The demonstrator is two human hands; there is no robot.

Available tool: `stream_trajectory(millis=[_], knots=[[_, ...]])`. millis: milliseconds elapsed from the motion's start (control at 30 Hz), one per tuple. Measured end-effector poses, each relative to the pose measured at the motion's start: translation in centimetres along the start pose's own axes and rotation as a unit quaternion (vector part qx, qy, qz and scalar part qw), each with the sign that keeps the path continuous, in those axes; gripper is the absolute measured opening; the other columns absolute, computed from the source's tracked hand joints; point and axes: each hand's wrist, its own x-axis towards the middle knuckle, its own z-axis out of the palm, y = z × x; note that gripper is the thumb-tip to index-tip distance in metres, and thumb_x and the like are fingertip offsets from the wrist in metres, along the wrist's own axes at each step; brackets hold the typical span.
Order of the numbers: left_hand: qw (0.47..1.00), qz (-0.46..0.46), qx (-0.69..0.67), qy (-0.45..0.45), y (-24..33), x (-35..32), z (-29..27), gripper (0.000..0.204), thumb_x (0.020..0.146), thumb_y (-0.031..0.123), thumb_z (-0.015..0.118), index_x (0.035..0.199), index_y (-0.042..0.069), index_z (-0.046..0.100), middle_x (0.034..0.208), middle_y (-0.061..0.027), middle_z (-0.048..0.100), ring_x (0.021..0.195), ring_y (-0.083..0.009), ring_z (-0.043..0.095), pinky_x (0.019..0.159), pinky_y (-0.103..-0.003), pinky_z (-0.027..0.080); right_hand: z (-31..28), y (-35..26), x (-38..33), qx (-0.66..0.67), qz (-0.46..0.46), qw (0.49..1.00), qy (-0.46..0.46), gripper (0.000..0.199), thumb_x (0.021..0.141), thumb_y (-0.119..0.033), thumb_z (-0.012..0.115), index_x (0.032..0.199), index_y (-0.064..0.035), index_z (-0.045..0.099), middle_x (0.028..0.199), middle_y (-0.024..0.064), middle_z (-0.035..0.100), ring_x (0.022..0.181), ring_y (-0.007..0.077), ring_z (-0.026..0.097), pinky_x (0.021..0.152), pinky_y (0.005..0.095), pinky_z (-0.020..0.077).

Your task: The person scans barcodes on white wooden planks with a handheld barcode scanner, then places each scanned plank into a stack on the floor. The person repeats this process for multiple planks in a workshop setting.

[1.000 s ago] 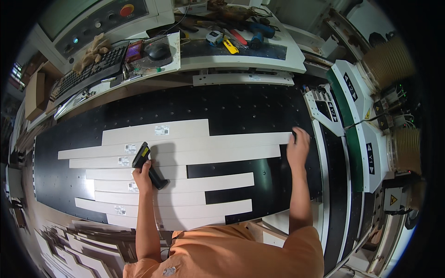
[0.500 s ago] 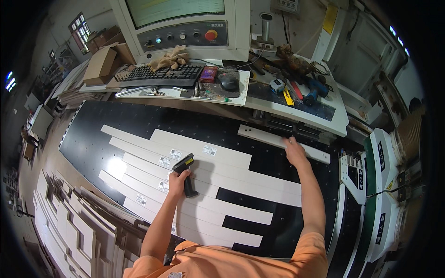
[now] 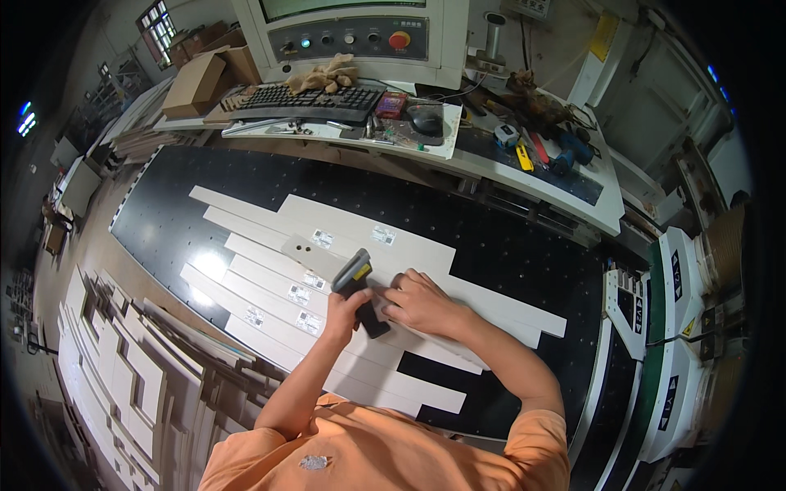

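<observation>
My left hand is closed around the grip of a black and grey handheld barcode scanner, held above the middle of the boards. Close to its right, my right hand has its fingers curled on a narrow pale board with two dark holes near its far-left end. This board slants over the others, partly hidden by the scanner and my hands. Several long white strips lie side by side below, some with small printed labels. They rest on a black worktable dotted with small holes.
Behind the table, a shelf carries a keyboard, gloves, a mouse and a tape measure. A control panel stands above. White machine parts border the right side. Stacked boards lean at the lower left.
My right hand has brought the holed board from the table's far right leftward over the other strips, beside the scanner. My left hand and the scanner have shifted slightly right.
</observation>
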Motion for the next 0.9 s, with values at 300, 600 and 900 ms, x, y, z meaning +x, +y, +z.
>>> stream_trajectory(millis=[300, 600, 900], knots=[[0.986, -0.016, -0.044, 0.158, -1.6, -1.7, -6.7, 0.027, 0.085, 0.021, 0.070, 0.099, -0.001, 0.064, 0.078, -0.0040, 0.060, 0.060, -0.0130, 0.058, 0.048, -0.028, 0.047, 0.4, 12.7, 4.5, 0.017, 0.151, 0.983, 0.104, 0.086, 0.082, -0.043, 0.080, 0.149, -0.0036, 0.045, 0.150, 0.0137, 0.044, 0.140, 0.0309, 0.037, 0.118, 0.0410, 0.0309], [0.990, -0.023, -0.022, 0.135, -3.6, -1.1, -9.3, 0.031, 0.089, 0.028, 0.068, 0.104, 0.002, 0.059, 0.088, -0.0066, 0.060, 0.067, -0.0199, 0.063, 0.056, -0.036, 0.058, -4.2, 17.2, -12.9, -0.104, 0.272, 0.948, 0.130, 0.053, 0.088, -0.033, 0.074, 0.134, -0.0098, 0.064, 0.147, 0.0063, 0.052, 0.132, 0.0271, 0.044, 0.112, 0.0417, 0.0348], [0.993, 0.008, -0.024, 0.113, -4.2, -0.6, -10.1, 0.036, 0.090, 0.035, 0.067, 0.104, 0.002, 0.060, 0.088, -0.0076, 0.061, 0.063, -0.0209, 0.065, 0.054, -0.035, 0.060, -2.9, 19.0, -17.0, -0.219, 0.595, 0.717, 0.290, 0.061, 0.087, -0.031, 0.074, 0.137, -0.0028, 0.052, 0.119, 0.0210, 0.055, 0.115, 0.0389, 0.052, 0.096, 0.0501, 0.0459]])
